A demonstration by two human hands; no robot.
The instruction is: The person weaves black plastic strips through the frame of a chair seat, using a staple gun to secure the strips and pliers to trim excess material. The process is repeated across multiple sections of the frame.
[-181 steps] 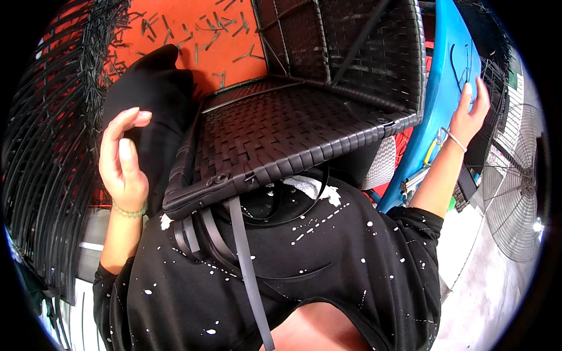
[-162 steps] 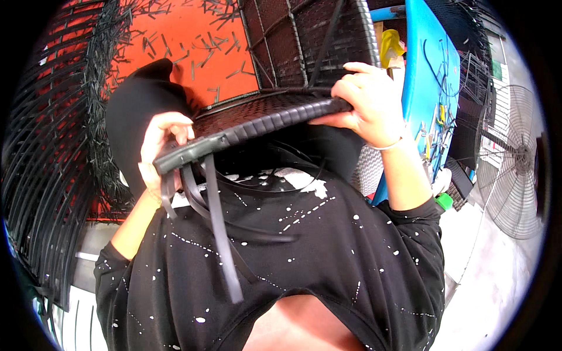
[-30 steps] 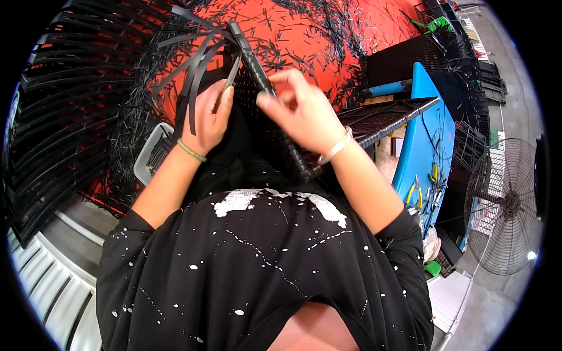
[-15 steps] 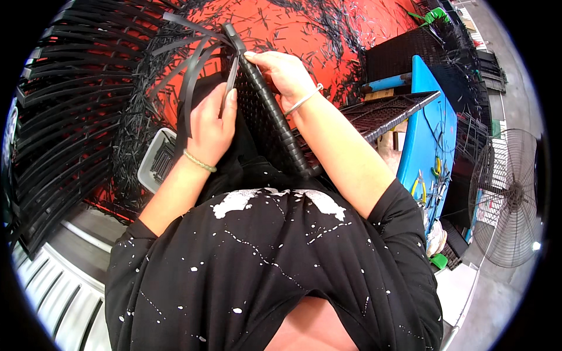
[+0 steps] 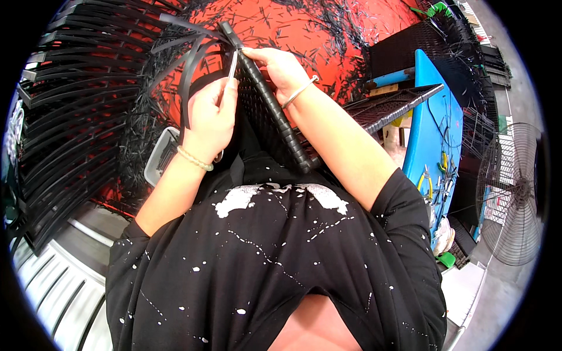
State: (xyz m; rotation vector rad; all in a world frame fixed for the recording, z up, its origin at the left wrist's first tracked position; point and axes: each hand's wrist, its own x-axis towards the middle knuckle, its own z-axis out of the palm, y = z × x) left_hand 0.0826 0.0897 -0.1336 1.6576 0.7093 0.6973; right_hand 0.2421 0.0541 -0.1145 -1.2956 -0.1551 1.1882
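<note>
A black woven panel [image 5: 266,96], its thick edge wrapped in strips, stands tilted between my hands. My right hand [image 5: 287,73] is closed on its wrapped edge near the far end, thumb on top. My left hand [image 5: 209,111] is closed round a slim, shiny, blade-like tool [image 5: 233,65], whose tip meets the panel's edge beside my right thumb. Its exact kind is hard to make out, and my palm hides its lower part. Several loose flat black strips [image 5: 188,73] fan out from the panel's far end and hang over my left hand.
Cut black scraps litter the red surface [image 5: 281,26] ahead. A grey bin [image 5: 155,167] sits left of my left forearm. Curved black slatted frames [image 5: 76,105] fill the left side. On the right are a blue board [image 5: 436,117] with yellow-handled pliers [image 5: 426,181], another woven panel [image 5: 389,108] and a fan [image 5: 518,190].
The blade-like tool has turned slightly and catches more light. My left hand has risen a little along the panel's edge; my right hand keeps its grip.
</note>
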